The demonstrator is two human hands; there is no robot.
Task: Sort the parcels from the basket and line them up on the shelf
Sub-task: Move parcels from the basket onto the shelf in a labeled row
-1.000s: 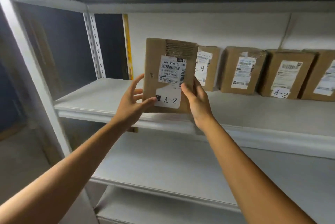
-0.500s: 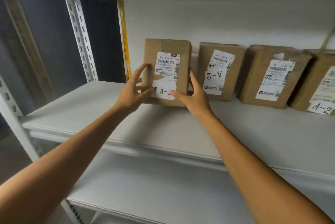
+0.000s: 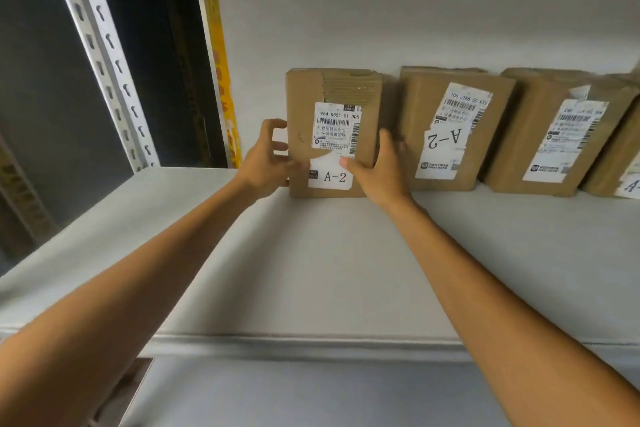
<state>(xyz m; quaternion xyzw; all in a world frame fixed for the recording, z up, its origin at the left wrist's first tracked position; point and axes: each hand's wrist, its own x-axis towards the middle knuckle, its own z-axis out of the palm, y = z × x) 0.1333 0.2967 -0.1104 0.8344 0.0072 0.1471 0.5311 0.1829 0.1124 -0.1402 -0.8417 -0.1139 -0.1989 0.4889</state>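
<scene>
Head view: the A-2 parcel (image 3: 332,136) stands upright on the shelf (image 3: 311,271) at 12 o'clock, close to the back wall (image 3: 381,18). The left grip (image 3: 268,156) curls round its 9 o'clock edge and the right grip (image 3: 381,170) round its 3 o'clock edge. Square the base, then release gently so it does not tip. The neighbouring parcel (image 3: 450,129) crowds 3 o'clock. Open shelf room lies toward 9 and 6 o'clock.
</scene>
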